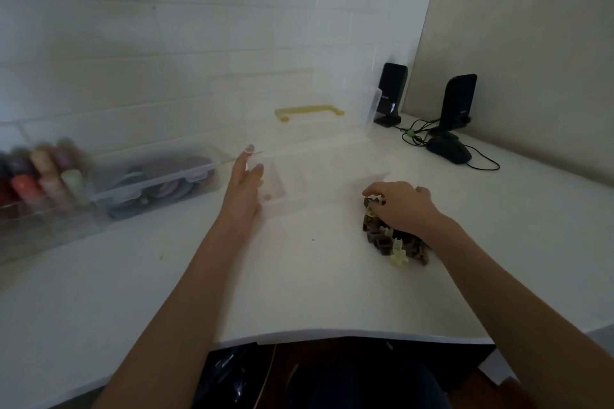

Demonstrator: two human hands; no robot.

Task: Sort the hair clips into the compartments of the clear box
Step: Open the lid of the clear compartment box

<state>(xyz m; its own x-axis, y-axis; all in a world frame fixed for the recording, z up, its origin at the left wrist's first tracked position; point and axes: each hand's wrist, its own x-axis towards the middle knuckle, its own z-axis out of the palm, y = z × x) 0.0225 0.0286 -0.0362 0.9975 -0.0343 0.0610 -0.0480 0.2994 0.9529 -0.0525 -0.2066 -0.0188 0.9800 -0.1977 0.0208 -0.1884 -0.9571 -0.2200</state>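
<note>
A clear box (319, 189) with compartments stands open on the white desk, its lid (299, 103) with a yellow handle (309, 110) raised behind it. My left hand (244, 186) rests against the box's left end, fingers spread along its wall. A pile of small hair clips (392, 242), mostly brown with a few pale yellow ones, lies right of the box. My right hand (400, 206) lies on the far end of the pile, fingers curled down onto the clips. Whether a clip is pinched between them is hidden.
At the left stand a clear lidded container (159, 183) of round coloured items and a clear organiser (40, 189) with coloured bottles. Two black speakers (392, 93) (458, 103), a black mouse (448, 149) and cables sit at the back right. The desk's front edge (332, 334) curves near me.
</note>
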